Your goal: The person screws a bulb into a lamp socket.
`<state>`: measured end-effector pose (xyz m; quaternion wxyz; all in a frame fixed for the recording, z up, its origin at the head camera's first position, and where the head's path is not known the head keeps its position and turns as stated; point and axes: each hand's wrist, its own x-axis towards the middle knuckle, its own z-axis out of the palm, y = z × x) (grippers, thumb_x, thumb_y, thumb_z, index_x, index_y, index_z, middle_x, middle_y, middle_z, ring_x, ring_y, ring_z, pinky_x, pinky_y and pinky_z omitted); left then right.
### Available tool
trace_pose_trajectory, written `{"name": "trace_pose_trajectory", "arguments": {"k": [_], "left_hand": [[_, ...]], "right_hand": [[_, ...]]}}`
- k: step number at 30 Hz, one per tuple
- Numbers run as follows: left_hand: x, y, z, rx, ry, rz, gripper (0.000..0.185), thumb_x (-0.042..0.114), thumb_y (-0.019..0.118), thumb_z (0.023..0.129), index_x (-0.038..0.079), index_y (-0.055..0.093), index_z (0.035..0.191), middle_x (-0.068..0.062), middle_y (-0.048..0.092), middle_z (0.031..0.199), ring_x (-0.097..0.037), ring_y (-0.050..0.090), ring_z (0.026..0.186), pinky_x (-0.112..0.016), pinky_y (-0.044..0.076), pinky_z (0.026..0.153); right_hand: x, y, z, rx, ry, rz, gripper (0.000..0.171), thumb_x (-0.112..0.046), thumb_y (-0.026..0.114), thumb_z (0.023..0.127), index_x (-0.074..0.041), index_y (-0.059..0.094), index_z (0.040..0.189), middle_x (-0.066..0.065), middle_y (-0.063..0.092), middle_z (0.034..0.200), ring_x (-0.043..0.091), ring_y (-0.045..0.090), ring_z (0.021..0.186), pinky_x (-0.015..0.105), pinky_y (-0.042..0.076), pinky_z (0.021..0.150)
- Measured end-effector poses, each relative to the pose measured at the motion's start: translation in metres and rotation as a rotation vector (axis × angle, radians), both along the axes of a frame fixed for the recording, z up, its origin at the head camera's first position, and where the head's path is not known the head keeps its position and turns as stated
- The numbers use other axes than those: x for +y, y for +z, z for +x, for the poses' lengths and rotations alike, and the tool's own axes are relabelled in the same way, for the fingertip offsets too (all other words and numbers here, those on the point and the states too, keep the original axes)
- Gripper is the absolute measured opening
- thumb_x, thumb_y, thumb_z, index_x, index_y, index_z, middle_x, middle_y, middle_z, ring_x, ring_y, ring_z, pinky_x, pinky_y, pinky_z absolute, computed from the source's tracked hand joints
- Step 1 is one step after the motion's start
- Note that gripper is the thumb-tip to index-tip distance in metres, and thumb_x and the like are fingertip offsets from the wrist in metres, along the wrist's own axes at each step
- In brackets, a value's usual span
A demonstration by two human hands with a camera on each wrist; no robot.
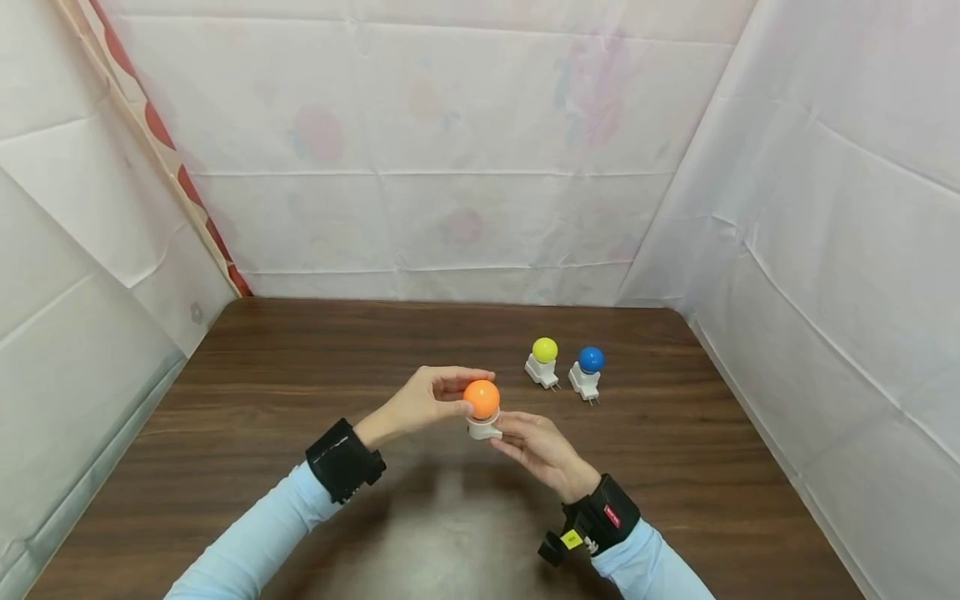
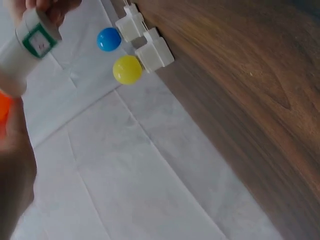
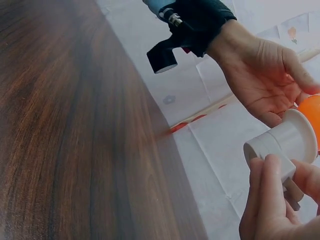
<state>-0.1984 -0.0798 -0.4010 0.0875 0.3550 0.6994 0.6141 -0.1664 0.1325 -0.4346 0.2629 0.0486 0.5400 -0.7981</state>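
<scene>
An orange light bulb (image 1: 482, 398) stands upright in a white plug-in lamp holder (image 1: 483, 428), raised over the table. My left hand (image 1: 429, 403) has the orange bulb between its thumb and fingers. With curled fingers, my right hand (image 1: 551, 454) grips the side arm of the lamp holder from the right. In the right wrist view, those fingers (image 3: 270, 182) press on the white holder (image 3: 287, 137), and a metal prong shows beneath. A green-edged label (image 2: 40, 42) marks the holder's side in the left wrist view.
Behind my right hand, a yellow bulb (image 1: 545, 350) and a blue bulb (image 1: 591, 359) sit in white plug-in holders with metal pins. They stand side by side on the dark wooden table (image 1: 315, 350). White cloth (image 1: 465, 150) hangs along the back and both sides.
</scene>
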Motion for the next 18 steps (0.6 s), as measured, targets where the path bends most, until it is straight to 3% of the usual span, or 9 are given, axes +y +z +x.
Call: {"name": "trace_pose_trajectory", "arguments": {"k": [5, 8, 13, 18], "left_hand": [[0.012, 0.001, 0.018, -0.005, 0.254, -0.019, 0.053, 0.018, 0.074, 0.076, 0.004, 0.057, 0.124, -0.013, 0.061, 0.12, -0.021, 0.061, 0.106, -0.027, 0.052, 0.085], [0.02, 0.009, 0.03, 0.008, 0.359, -0.038, 0.051, 0.015, 0.075, 0.074, 0.002, 0.059, 0.121, -0.015, 0.063, 0.116, -0.024, 0.063, 0.102, -0.028, 0.053, 0.083], [0.024, 0.021, 0.041, 0.046, 0.398, -0.041, 0.049, 0.005, 0.074, 0.073, -0.006, 0.058, 0.118, -0.02, 0.063, 0.113, -0.03, 0.063, 0.102, -0.032, 0.052, 0.085], [0.023, 0.011, 0.034, 0.046, 0.388, -0.059, 0.048, 0.009, 0.074, 0.075, -0.002, 0.059, 0.119, -0.018, 0.063, 0.114, -0.027, 0.063, 0.103, -0.029, 0.052, 0.085]], "right_hand": [[0.0, -0.001, -0.001, 0.009, -0.049, -0.006, 0.047, -0.011, 0.058, 0.09, 0.008, 0.043, 0.13, 0.007, 0.063, 0.104, 0.015, 0.061, 0.094, 0.024, 0.051, 0.086], [0.0, -0.001, -0.001, 0.011, -0.05, -0.02, 0.048, -0.011, 0.058, 0.09, 0.009, 0.041, 0.131, 0.007, 0.063, 0.104, 0.015, 0.061, 0.094, 0.024, 0.051, 0.087], [0.0, -0.001, -0.001, 0.002, -0.046, -0.035, 0.049, -0.011, 0.059, 0.089, 0.008, 0.041, 0.131, 0.006, 0.062, 0.103, 0.014, 0.06, 0.093, 0.025, 0.05, 0.088], [0.0, -0.002, -0.001, -0.004, -0.041, -0.042, 0.05, -0.01, 0.058, 0.089, 0.009, 0.039, 0.132, 0.005, 0.063, 0.103, 0.014, 0.061, 0.093, 0.025, 0.05, 0.088]]}}
